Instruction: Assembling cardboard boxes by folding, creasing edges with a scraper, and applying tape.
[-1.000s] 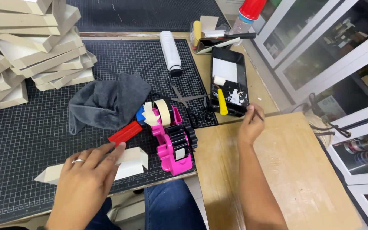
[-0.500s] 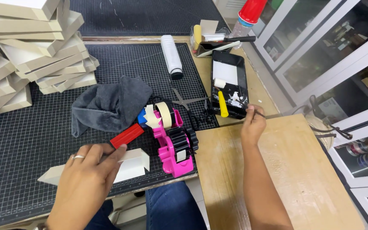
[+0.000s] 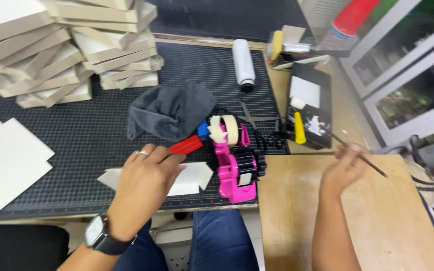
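Low in the frame, left of centre, the left hand point(image 3: 144, 178) lies palm down, fingers spread flat, on a folded white card point(image 3: 189, 178) that rests on the black gridded mat point(image 3: 76, 145); a ring sits on one finger and a watch point(image 3: 99, 236) on the wrist. At right centre the right hand point(image 3: 345, 168) is closed around a thin dark brush point(image 3: 365, 161), held above the wooden board point(image 3: 372, 216), its handle slanting down to the right. Just right of the card stands a pink tape dispenser point(image 3: 234, 168) carrying a roll of pale tape point(image 3: 227, 129), with a red tool point(image 3: 187, 145) beside it and a grey cloth point(image 3: 172, 110) above that. A black tray point(image 3: 310, 113) with white smears sits in the upper right, a yellow-handled tool point(image 3: 300, 128) lying on its lower edge. A white bottle point(image 3: 243, 62) lies at top centre. Stacks of flat boxes point(image 3: 71, 45) fill the upper left, and white sheets point(image 3: 6, 160) lie at the left edge.
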